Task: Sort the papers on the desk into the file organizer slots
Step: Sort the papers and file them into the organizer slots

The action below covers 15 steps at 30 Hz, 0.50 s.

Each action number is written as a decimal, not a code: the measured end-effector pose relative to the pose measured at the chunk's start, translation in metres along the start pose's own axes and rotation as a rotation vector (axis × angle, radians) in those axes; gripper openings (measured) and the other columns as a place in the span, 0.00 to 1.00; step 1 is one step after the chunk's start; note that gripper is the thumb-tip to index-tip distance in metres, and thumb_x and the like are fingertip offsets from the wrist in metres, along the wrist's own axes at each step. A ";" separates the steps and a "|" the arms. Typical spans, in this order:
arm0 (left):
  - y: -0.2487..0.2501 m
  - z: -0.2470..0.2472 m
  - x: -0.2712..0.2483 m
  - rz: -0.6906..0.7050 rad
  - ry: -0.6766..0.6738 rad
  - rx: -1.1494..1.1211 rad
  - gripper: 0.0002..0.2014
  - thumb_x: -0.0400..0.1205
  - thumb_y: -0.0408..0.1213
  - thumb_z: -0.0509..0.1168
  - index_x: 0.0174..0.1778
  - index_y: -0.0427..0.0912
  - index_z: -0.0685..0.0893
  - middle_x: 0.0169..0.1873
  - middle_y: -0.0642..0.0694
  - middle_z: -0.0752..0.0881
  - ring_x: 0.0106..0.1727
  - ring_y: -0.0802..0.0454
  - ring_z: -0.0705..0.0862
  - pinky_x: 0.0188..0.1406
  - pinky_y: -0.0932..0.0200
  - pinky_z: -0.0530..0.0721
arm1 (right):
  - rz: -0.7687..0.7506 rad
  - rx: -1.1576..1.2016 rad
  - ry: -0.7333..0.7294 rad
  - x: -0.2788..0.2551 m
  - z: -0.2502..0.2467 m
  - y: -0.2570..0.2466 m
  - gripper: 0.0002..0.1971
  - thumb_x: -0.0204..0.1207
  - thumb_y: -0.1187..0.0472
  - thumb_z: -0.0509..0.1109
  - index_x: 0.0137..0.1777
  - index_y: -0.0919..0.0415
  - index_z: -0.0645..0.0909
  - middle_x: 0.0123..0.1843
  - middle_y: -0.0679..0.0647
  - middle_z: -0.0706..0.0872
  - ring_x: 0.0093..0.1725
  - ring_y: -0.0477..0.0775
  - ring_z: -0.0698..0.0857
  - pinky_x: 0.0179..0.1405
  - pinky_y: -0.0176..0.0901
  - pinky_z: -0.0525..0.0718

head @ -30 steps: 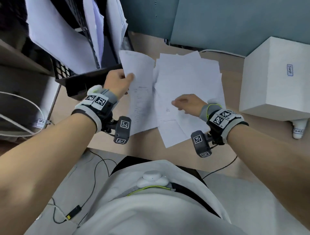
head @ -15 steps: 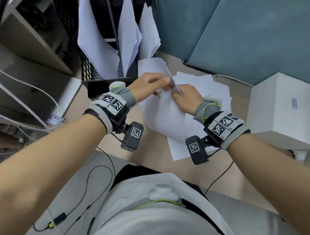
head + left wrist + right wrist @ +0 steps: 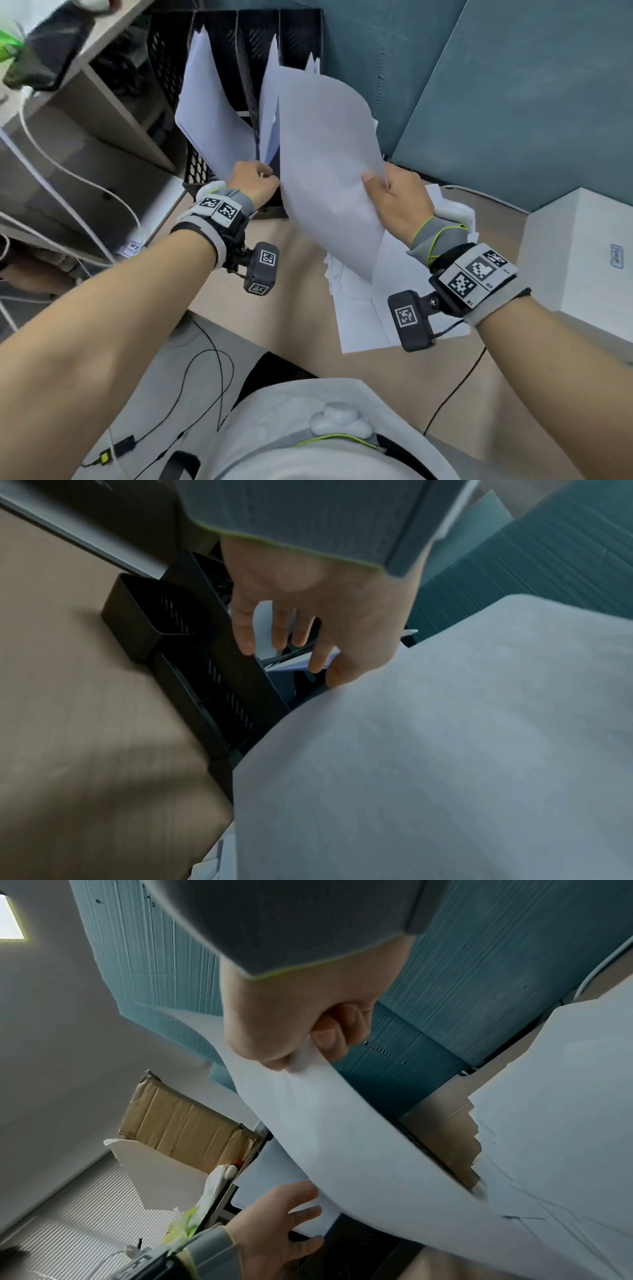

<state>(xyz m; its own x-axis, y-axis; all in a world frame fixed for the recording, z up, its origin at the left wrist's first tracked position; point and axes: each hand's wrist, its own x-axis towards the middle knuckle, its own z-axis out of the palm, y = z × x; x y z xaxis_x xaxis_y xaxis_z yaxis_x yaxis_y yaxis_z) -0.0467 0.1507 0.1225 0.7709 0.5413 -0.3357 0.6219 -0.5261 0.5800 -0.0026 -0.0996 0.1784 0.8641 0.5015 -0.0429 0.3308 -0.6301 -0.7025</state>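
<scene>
My right hand pinches the right edge of a white sheet, thumb on top, and holds it up, curved, in front of the black file organizer. My left hand is at the sheet's left edge by the organizer's front. In the left wrist view its fingers are straight, reaching among papers standing in a slot, beside the sheet. The right wrist view shows the pinch on the sheet and the spread left hand. More papers lie piled on the desk under the right wrist.
Sheets stand in the organizer's slots, leaning left. A white box sits at the desk's right. A teal partition backs the desk. A shelf unit with cables is at the left.
The sheet has come up off the desk pile to the organizer. My left hand has let go of it and moved to the slot papers. The right hand now holds it alone.
</scene>
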 end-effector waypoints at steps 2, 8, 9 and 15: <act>0.008 0.004 0.003 -0.005 -0.073 0.080 0.26 0.69 0.49 0.62 0.62 0.46 0.84 0.64 0.41 0.79 0.64 0.40 0.79 0.62 0.50 0.78 | 0.013 0.048 0.046 0.001 -0.004 0.003 0.27 0.75 0.39 0.51 0.47 0.61 0.80 0.41 0.63 0.86 0.44 0.69 0.82 0.48 0.63 0.82; 0.037 0.019 0.002 -0.048 -0.080 0.210 0.25 0.79 0.39 0.60 0.75 0.48 0.71 0.83 0.39 0.53 0.77 0.33 0.67 0.75 0.44 0.69 | 0.022 0.234 0.152 0.010 -0.012 -0.006 0.21 0.79 0.43 0.58 0.53 0.58 0.83 0.36 0.63 0.85 0.38 0.67 0.82 0.43 0.64 0.85; 0.040 0.019 0.005 -0.058 -0.075 0.213 0.28 0.80 0.38 0.60 0.79 0.51 0.67 0.84 0.40 0.50 0.79 0.33 0.64 0.76 0.44 0.67 | 0.044 0.254 0.145 0.012 -0.012 -0.008 0.18 0.80 0.44 0.59 0.52 0.57 0.83 0.30 0.58 0.82 0.31 0.64 0.80 0.37 0.63 0.86; 0.030 -0.004 0.032 -0.104 -0.074 0.157 0.36 0.78 0.42 0.66 0.82 0.45 0.59 0.81 0.41 0.57 0.79 0.39 0.65 0.75 0.50 0.65 | 0.112 0.442 0.152 0.036 -0.005 -0.030 0.14 0.82 0.47 0.63 0.53 0.57 0.82 0.43 0.56 0.85 0.20 0.59 0.78 0.21 0.45 0.80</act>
<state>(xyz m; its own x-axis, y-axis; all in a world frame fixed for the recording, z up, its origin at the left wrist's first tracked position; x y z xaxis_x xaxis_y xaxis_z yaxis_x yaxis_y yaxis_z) -0.0043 0.1549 0.1319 0.7058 0.5513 -0.4449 0.7080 -0.5689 0.4183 0.0211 -0.0658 0.2013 0.9417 0.3320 -0.0541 0.0683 -0.3462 -0.9357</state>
